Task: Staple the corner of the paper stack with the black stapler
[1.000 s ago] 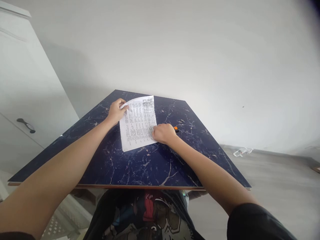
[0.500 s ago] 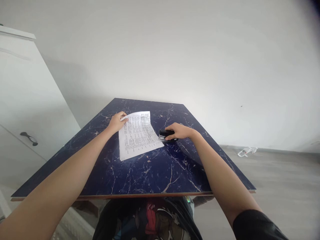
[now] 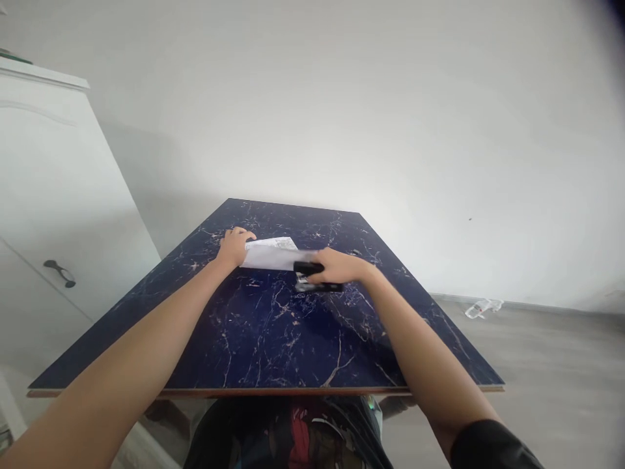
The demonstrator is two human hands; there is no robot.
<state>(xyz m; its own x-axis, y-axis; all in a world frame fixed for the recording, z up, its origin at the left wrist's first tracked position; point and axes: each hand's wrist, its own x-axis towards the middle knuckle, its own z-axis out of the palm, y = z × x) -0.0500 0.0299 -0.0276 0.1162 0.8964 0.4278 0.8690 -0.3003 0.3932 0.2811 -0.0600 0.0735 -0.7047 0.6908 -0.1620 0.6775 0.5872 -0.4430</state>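
Note:
A printed sheet of paper is bent up over the dark blue marbled table, so mostly its pale side shows; whether it is one sheet or more I cannot tell. My left hand grips its left end, with some fingers raised. On the right, my right hand is closed around a black stapler, whose front end points left. The stapler's jaws stand apart, and its front is blurred by motion. The paper's right end reaches behind the stapler and the right hand.
A white cabinet with a dark handle stands at the left. Behind the table rises a pale wall. On the grey floor at the right lies a clear plastic item.
The paper, spread with its print facing up before, is now bent up into a narrow strip of view. My right hand with the stapler has shifted left and slightly nearer me.

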